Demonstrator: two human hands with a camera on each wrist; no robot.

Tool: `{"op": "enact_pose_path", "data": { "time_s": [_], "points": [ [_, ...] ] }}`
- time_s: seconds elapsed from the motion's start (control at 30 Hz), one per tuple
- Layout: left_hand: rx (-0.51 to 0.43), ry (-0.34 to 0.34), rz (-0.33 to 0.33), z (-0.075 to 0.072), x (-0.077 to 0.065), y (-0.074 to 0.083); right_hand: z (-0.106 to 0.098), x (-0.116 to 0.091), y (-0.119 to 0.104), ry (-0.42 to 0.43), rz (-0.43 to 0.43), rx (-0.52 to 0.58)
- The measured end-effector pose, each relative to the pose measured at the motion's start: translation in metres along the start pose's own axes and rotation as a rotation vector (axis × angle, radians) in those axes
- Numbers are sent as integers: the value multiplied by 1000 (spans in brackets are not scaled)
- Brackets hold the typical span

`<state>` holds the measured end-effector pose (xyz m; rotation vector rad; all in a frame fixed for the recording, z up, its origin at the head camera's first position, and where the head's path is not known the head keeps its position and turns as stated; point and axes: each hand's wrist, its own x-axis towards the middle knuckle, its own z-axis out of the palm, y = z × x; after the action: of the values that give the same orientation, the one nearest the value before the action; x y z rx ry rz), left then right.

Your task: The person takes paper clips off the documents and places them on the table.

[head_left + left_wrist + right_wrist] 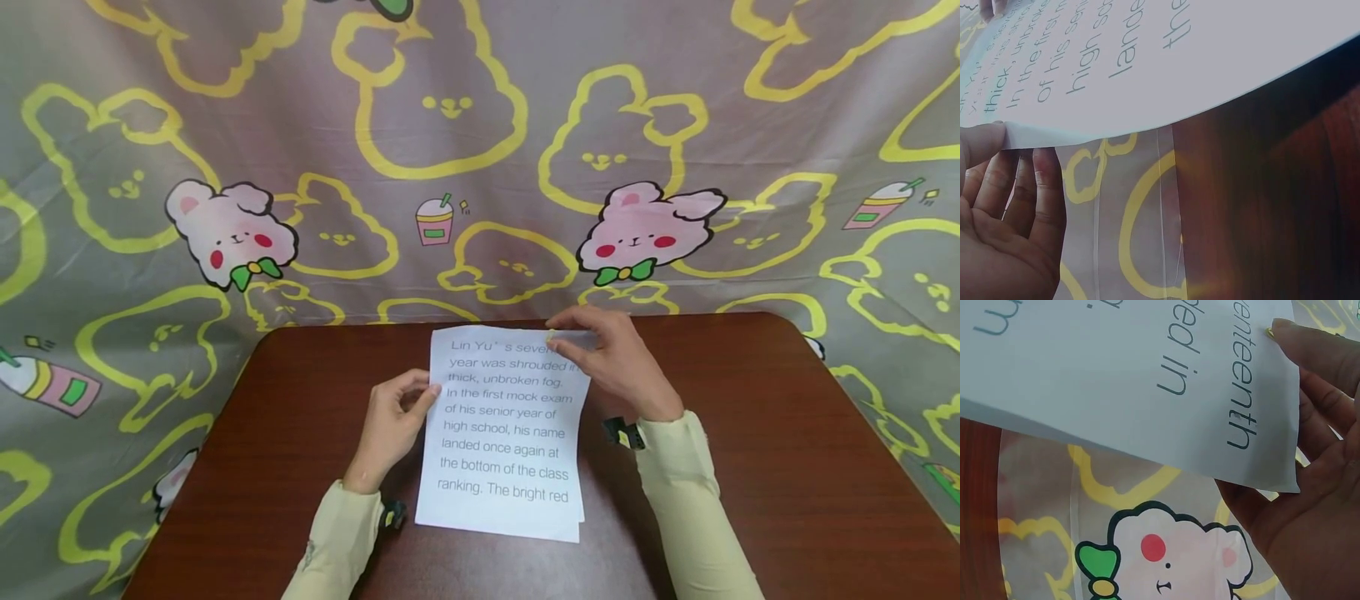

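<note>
Printed paper sheets (pixel 502 508) are held up above the table, text facing me; a second sheet's edge shows behind at the lower right. My left hand (pixel 393 421) pinches their left edge, thumb in front and fingers behind, as the left wrist view shows with the same hand (pixel 1013 212). At the top edge, my right hand (pixel 611 354) pinches a small gold-coloured paper clip (pixel 551 335) against the paper. In the right wrist view only a bit of the clip (pixel 1270 332) shows by the thumb tip; the right hand's (pixel 1310 469) other fingers are behind the paper.
A dark red-brown wooden table (pixel 285 467) lies below the hands. Behind it hangs a grey curtain (pixel 487 192) with yellow outlines and pink rabbit heads, close to the table's far edge. Each wrist carries a small black camera mount, like the one at the right sleeve (pixel 624 433).
</note>
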<state>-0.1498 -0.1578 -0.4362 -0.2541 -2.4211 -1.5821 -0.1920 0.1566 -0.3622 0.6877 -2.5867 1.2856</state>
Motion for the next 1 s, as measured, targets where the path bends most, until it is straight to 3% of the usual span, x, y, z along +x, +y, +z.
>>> {"op": "enact_pose_path", "data": {
  "time_s": [1.0],
  "points": [
    [15, -16, 13, 2, 0, -3, 0, -1, -2, 17, -23, 15]
  ]
}}
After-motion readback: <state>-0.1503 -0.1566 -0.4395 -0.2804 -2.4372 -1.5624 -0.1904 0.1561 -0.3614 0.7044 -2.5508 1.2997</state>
